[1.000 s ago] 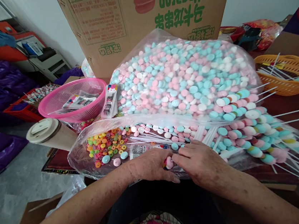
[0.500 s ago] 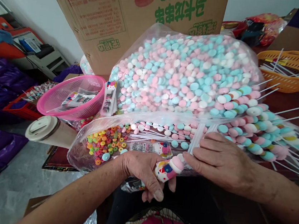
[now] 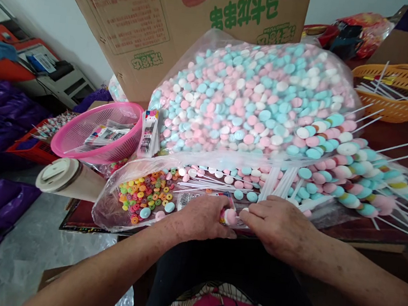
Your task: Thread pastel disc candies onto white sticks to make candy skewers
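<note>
Sweet [image 3: 231, 218]: clamped in left hand [image 3: 200, 217];
Right hand [image 3: 273, 222]: fingertips just beside; pinch unclear;
Handling: two-handed; next needs steadiness, I judge

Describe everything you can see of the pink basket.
The pink basket is round, with a smooth rim and perforated, plastic-looking walls. It sits open side up, left of the big candy bag and beyond the lidded cup. Printed packets lie inside; more stand by its right rim, perhaps touching.

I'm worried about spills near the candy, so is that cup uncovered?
No, a pale lid sits on top of the cup.
</note>
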### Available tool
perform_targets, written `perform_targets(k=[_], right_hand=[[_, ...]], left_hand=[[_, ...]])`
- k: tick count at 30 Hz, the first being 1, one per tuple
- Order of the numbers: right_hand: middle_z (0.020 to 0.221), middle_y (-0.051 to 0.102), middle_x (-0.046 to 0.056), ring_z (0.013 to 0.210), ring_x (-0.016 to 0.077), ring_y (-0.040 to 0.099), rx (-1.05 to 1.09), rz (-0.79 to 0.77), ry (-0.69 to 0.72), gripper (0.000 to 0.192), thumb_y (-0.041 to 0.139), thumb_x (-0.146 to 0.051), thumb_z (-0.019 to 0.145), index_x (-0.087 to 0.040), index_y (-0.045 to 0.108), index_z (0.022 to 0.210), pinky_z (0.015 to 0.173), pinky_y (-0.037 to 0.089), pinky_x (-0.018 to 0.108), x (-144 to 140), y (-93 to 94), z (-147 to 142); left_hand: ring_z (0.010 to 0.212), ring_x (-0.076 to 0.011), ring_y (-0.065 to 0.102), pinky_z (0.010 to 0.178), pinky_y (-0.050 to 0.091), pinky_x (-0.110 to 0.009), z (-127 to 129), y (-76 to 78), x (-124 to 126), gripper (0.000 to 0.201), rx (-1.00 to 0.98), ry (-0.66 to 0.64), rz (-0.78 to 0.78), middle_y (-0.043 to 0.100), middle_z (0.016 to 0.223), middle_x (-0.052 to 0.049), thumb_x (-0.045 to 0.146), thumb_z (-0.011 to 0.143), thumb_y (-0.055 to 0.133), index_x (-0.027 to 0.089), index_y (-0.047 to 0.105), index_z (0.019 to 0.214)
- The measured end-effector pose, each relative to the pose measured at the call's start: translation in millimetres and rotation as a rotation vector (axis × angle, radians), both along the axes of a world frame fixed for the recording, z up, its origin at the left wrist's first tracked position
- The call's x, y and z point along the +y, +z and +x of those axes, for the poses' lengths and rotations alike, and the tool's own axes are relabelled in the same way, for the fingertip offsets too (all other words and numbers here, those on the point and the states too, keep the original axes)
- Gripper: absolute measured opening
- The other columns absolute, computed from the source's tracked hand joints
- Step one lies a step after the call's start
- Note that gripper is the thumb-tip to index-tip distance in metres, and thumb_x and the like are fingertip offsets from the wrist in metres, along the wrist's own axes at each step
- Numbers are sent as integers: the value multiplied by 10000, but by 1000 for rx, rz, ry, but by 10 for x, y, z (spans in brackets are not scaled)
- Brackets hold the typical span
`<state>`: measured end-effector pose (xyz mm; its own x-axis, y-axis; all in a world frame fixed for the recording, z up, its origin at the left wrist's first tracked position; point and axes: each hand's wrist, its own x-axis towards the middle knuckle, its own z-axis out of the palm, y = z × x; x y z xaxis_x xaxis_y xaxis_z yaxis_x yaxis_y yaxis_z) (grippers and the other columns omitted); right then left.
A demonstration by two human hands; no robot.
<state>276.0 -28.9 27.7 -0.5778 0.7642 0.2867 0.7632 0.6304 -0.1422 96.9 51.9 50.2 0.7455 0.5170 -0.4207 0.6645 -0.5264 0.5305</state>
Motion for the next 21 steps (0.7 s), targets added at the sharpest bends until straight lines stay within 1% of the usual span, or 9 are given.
perform_targets(k=[3,6,8,11,13,15,17,18,21], right_hand=[[671,598,21,540,141,464,-32,-110,-43,208,438,-52,773,-165,597,846,526,196,307,-23,33,71],[700,607,8,546,134,478,23,-200,-47,182,438,-84,810,-175,586,866,511,199,306,-48,82,61],[708,610,8,556,126,487,44,-232,-50,170,440,-85,808,-174,581,841,509,213,298,-44,106,11],[680,608,20,556,128,490,2,-199,-77,155,459,-74,770,-167,583,777,511,228,289,0,105,-63],[656,605,31,553,140,492,-31,-131,-87,129,492,-74,724,-163,585,735,516,233,290,42,86,-71],[636,598,33,556,150,495,-36,-51,-70,118,518,-73,689,-164,588,719,524,231,293,77,73,-31],[629,588,24,559,152,495,-24,-7,-42,139,511,-61,695,-170,590,732,532,227,294,95,80,44],[629,583,19,559,150,493,-17,-7,-33,148,498,-56,711,-173,587,737,534,225,294,96,92,85],[640,575,12,556,138,484,13,-58,-45,170,446,-64,779,-171,572,741,537,233,288,81,142,174]], left_hand=[[804,-234,588,667,434,-299,-44,52,-16,389,40,8,162,640,856,-41,511,684,651,193,597,902],[830,-262,608,697,447,-326,-21,48,-73,318,94,12,268,648,871,-64,468,754,576,195,590,916],[809,-274,627,684,458,-337,41,5,-132,312,136,17,253,657,854,-69,440,771,551,199,570,969],[831,-300,641,704,472,-366,150,-60,-207,386,145,16,197,671,881,-83,429,772,556,194,526,1077],[894,-312,635,751,472,-391,175,-57,-209,560,79,26,143,672,961,-89,426,748,609,198,438,1229],[954,-292,621,803,467,-389,126,1,-148,853,-55,27,21,657,1053,-82,430,696,688,220,237,1390],[1022,-258,593,858,453,-362,7,103,-42,1065,-198,27,-108,618,1157,-84,444,647,742,235,68,1446],[1068,-252,569,885,441,-352,-66,157,14,1076,-242,15,-140,585,1215,-94,450,636,750,239,78,1449],[1117,-279,525,927,406,-379,-259,253,114,827,-133,-29,-64,565,1245,-86,424,640,744,252,364,1355]])
